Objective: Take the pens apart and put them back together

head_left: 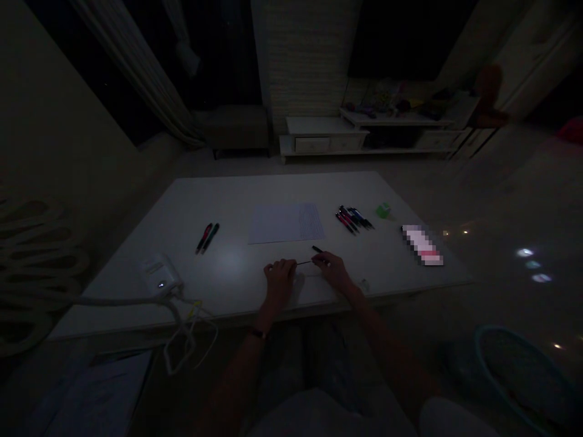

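Head camera gives us a dim view over a white table (218, 194), and we find both hands together near its front edge, centre frame; the left hand (279, 280) is curled shut around one end of a thin dark rod (304, 263), perhaps a pen refill; the right hand (334, 270) has its fingers pressed together at the other end, on a dark pen (317, 249) that pokes out toward the upper left; the light is too poor for us to say whether rod and pen are joined. So far we count just this one pen in the hands; a pair of pens (207, 238) lies left of centre, and a tight bunch of pens (353, 218) lies to the right; between them sits a sheet of printed paper (286, 223). Further right we have a small green cube (383, 210) and a pink-and-white object (421, 244), too blurred to name. At the lower left, a white device (158, 274) trails a white cable (182, 321) over the table edge, well left of the hands; nothing lies between the hands; a low white cabinet (319, 136) stands across the room at the top of the frame.
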Demonstrator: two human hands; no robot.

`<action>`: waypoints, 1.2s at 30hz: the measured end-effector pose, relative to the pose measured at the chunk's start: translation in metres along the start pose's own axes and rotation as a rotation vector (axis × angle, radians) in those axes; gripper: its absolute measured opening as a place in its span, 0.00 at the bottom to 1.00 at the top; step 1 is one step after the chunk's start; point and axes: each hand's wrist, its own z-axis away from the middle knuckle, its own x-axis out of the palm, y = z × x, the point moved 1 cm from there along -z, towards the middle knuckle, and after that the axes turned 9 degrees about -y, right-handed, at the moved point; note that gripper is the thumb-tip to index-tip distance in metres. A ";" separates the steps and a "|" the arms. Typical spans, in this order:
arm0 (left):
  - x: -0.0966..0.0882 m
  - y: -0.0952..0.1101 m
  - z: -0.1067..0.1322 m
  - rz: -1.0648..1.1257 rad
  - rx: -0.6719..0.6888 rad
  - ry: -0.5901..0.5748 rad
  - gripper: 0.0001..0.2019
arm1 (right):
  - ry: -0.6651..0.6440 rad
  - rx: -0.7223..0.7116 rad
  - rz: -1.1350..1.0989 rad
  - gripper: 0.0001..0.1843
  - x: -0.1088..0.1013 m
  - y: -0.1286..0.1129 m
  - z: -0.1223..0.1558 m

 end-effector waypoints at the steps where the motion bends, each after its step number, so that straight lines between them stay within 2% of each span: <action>1: 0.000 0.000 0.000 -0.004 0.001 -0.001 0.11 | -0.010 -0.004 0.000 0.11 0.001 0.000 -0.001; 10: 0.000 0.000 0.001 0.005 -0.001 0.005 0.11 | -0.010 -0.012 0.017 0.12 -0.003 -0.004 -0.001; 18: 0.001 0.000 0.001 -0.027 0.052 -0.029 0.10 | -0.159 -0.042 0.007 0.10 0.008 -0.011 -0.007; 23: 0.001 -0.002 0.001 0.012 0.019 -0.042 0.10 | -0.240 -0.050 -0.033 0.19 0.011 -0.014 -0.010; 25: 0.001 -0.003 0.000 0.043 -0.008 -0.033 0.11 | -0.189 -0.047 -0.006 0.21 0.003 -0.007 -0.009; 29: 0.003 -0.006 -0.001 0.081 -0.052 0.003 0.11 | 0.166 0.012 0.230 0.16 -0.018 0.020 -0.003; 30: 0.003 -0.006 -0.002 0.085 -0.053 0.005 0.11 | 0.219 0.024 0.295 0.15 -0.021 0.026 -0.002; 33: 0.004 -0.006 -0.003 0.088 -0.051 -0.001 0.11 | 0.212 0.028 0.387 0.11 -0.021 0.036 -0.003; 36: 0.004 -0.005 -0.003 0.061 -0.057 0.007 0.11 | 0.157 0.064 0.287 0.10 -0.018 0.033 -0.002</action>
